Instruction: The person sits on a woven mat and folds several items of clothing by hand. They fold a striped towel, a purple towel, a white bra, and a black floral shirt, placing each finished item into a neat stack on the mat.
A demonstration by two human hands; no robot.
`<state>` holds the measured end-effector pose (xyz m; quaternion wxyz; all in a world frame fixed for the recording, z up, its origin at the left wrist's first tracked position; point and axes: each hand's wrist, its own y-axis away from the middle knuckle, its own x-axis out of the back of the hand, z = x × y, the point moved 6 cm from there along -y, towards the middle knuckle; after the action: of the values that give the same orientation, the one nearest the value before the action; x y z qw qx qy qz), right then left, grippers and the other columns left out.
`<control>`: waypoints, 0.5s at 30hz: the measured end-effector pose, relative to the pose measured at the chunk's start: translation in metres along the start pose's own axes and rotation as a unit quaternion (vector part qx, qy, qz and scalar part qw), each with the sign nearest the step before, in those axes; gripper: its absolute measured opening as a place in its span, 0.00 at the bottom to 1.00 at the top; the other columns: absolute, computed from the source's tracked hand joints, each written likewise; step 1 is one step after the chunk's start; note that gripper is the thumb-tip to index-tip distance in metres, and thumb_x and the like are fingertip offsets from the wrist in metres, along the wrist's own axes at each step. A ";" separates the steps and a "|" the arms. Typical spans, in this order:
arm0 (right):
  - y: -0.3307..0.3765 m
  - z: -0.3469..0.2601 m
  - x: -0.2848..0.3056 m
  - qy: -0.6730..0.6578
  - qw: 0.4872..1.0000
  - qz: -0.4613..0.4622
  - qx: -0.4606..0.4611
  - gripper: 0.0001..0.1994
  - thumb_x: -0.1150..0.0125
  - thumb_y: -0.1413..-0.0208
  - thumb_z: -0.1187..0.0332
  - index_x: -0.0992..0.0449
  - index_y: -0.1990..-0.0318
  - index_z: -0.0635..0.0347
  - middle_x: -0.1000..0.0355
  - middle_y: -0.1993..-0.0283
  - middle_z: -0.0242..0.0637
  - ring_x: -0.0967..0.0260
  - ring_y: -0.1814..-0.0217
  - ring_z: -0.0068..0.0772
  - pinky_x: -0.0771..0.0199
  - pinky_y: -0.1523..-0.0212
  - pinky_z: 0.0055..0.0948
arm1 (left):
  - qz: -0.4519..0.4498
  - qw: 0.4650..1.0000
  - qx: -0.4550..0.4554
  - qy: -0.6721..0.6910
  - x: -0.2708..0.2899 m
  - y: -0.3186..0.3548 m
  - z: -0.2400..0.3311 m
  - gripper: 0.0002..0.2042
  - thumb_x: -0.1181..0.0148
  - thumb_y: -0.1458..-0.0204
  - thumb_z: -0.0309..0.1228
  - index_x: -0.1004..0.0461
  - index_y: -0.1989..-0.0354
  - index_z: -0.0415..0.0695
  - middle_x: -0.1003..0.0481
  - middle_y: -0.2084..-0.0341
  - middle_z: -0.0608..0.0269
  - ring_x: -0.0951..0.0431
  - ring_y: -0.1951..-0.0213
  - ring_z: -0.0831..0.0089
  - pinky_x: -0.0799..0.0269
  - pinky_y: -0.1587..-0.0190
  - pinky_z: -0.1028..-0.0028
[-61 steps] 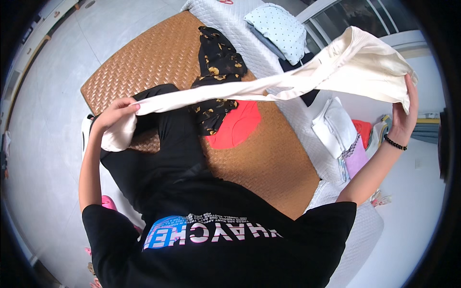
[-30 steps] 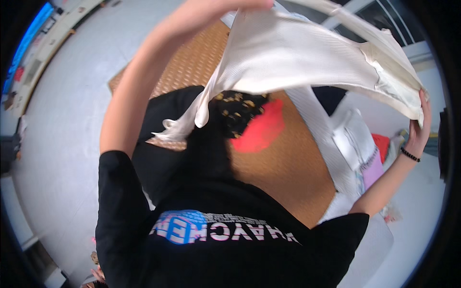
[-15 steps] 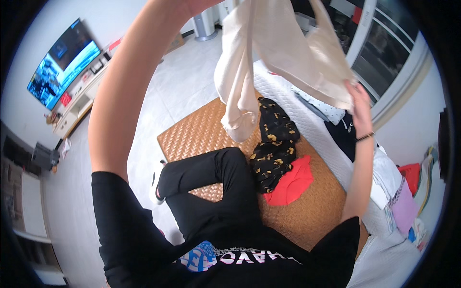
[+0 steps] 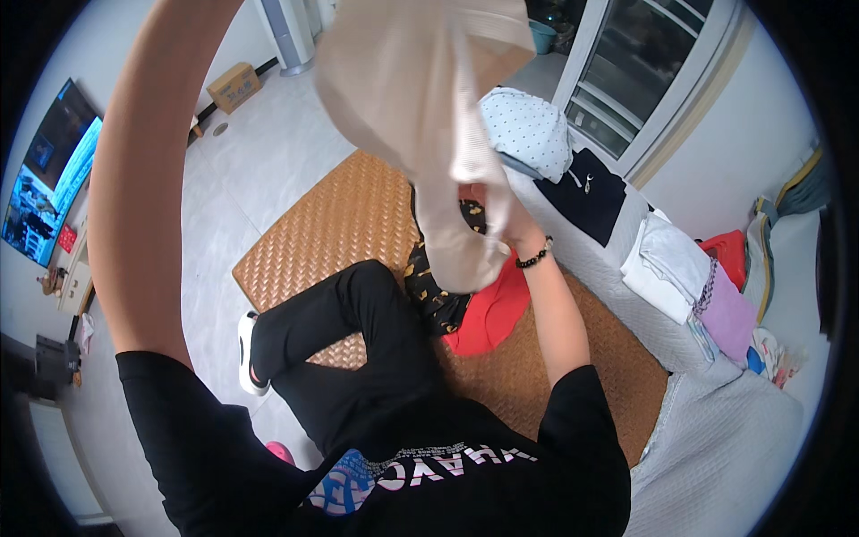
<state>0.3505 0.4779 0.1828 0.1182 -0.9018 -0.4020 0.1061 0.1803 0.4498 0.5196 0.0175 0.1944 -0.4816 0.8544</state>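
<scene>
Head view shows your left arm raised high, its hand out of sight past the top edge, so you cannot tell how those fingers stand; the cream ribbed-knit garment (image 4: 429, 116) hangs from up there and runs down and rightward to your right hand (image 4: 501, 224). That hand, wearing a dark beaded bracelet (image 4: 535, 259), is mostly hidden behind the cloth's lower end, fingers seemingly closed on the fabric, though the grip itself is covered. The garment's long axis runs steeply from upper left to lower right, and its free lower end sits at your right hand, above the woven tan floor mat (image 4: 331, 224).

Taking that mat as the landmark: on its far middle lie a black garment with gold print (image 4: 434, 295) and, touching it, a flat red cloth (image 4: 488, 318). Your black-trousered legs (image 4: 358, 349) cross the mat's near side. Along the mat's right edge runs a grey quilted mattress (image 4: 716, 430), bearing a pale blue dotted pillow (image 4: 528, 130), a dark folded garment (image 4: 586, 192) and a stack of white and lilac folded clothes (image 4: 689, 277). Well beyond the mat's far left corner sits a small brown cardboard box (image 4: 234, 85), plain-sided from here
</scene>
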 end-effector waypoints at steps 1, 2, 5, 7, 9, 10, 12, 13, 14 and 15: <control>0.005 0.008 -0.002 -0.011 0.999 -0.025 0.021 0.39 0.73 0.39 0.37 0.31 0.48 0.70 0.26 0.53 0.45 0.28 0.51 0.33 0.33 0.45 0.30 | 0.032 0.992 0.059 0.104 0.024 -0.013 -0.033 0.07 0.48 0.46 0.31 0.28 0.66 0.40 0.31 0.56 0.64 0.34 0.49 0.70 0.40 0.46 0.66; 0.015 0.012 0.005 -0.010 0.999 -0.037 0.039 0.44 0.73 0.42 0.31 0.33 0.46 0.70 0.26 0.54 0.46 0.28 0.52 0.33 0.32 0.46 0.30 | 0.050 0.988 0.087 0.120 0.022 -0.010 -0.042 0.08 0.48 0.46 0.32 0.27 0.66 0.40 0.31 0.58 0.65 0.34 0.51 0.71 0.39 0.47 0.66; 0.025 -0.005 0.001 -0.198 0.978 -0.050 -0.040 0.52 0.80 0.49 0.24 0.34 0.45 0.69 0.25 0.57 0.46 0.27 0.55 0.34 0.31 0.49 0.30 | 0.079 0.985 0.136 -0.065 0.005 0.028 -0.017 0.11 0.46 0.47 0.36 0.25 0.64 0.41 0.30 0.63 0.64 0.32 0.56 0.73 0.38 0.50 0.69; 0.032 -0.016 -0.001 -0.193 0.980 0.019 -0.042 0.38 0.62 0.40 0.36 0.31 0.47 0.70 0.24 0.60 0.41 0.27 0.59 0.28 0.31 0.53 0.26 | 0.063 0.980 0.157 -0.108 0.018 0.038 -0.022 0.14 0.45 0.46 0.38 0.24 0.60 0.41 0.29 0.65 0.63 0.32 0.59 0.73 0.36 0.53 0.71; 0.035 -0.034 0.007 0.005 0.997 -0.077 -0.023 0.24 0.44 0.41 0.51 0.26 0.54 0.69 0.24 0.62 0.34 0.29 0.62 0.20 0.32 0.59 0.20 | 0.061 0.971 0.178 -0.148 0.030 0.053 -0.027 0.16 0.44 0.46 0.40 0.24 0.57 0.41 0.28 0.66 0.62 0.31 0.61 0.74 0.35 0.56 0.72; 0.035 -0.044 0.011 0.039 0.996 -0.066 -0.049 0.15 0.38 0.43 0.61 0.21 0.63 0.67 0.26 0.69 0.28 0.34 0.69 0.13 0.35 0.66 0.17 | 0.061 0.965 0.187 -0.172 0.031 0.060 -0.026 0.17 0.44 0.47 0.40 0.24 0.55 0.41 0.28 0.67 0.61 0.31 0.62 0.74 0.34 0.57 0.72; 0.030 -0.064 0.033 0.201 0.979 -0.013 -0.010 0.16 0.41 0.41 0.57 0.20 0.69 0.63 0.31 0.77 0.22 0.41 0.75 0.12 0.40 0.72 0.18 | 0.055 0.940 0.246 -0.229 0.039 0.072 -0.027 0.17 0.40 0.48 0.41 0.23 0.56 0.42 0.27 0.63 0.59 0.31 0.66 0.74 0.33 0.62 0.74; 0.027 -0.078 0.042 0.248 0.968 0.027 0.011 0.17 0.41 0.41 0.56 0.20 0.70 0.62 0.32 0.79 0.22 0.42 0.76 0.12 0.41 0.73 0.17 | 0.077 0.918 0.241 -0.305 0.035 0.081 -0.012 0.15 0.41 0.48 0.39 0.23 0.57 0.42 0.26 0.64 0.60 0.30 0.67 0.74 0.32 0.63 0.74; 0.047 -0.083 0.086 0.335 0.937 0.085 -0.040 0.18 0.42 0.41 0.55 0.20 0.71 0.62 0.33 0.79 0.22 0.42 0.77 0.12 0.41 0.74 0.17 | 0.092 0.914 0.237 -0.317 0.005 0.102 -0.033 0.14 0.41 0.48 0.37 0.22 0.57 0.43 0.26 0.65 0.61 0.29 0.67 0.74 0.32 0.64 0.74; 0.050 -0.093 0.102 0.378 0.915 0.138 -0.036 0.19 0.41 0.42 0.53 0.20 0.71 0.63 0.34 0.81 0.23 0.43 0.78 0.12 0.42 0.76 0.18 | 0.068 0.914 0.237 -0.322 0.002 0.108 -0.049 0.14 0.41 0.48 0.38 0.22 0.58 0.44 0.26 0.66 0.64 0.30 0.69 0.76 0.33 0.66 0.75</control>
<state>0.4787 0.5102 0.2462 0.2133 -0.9247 -0.2022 -0.2420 0.1394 0.4324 0.4093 -0.2427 0.4241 -0.2562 0.8340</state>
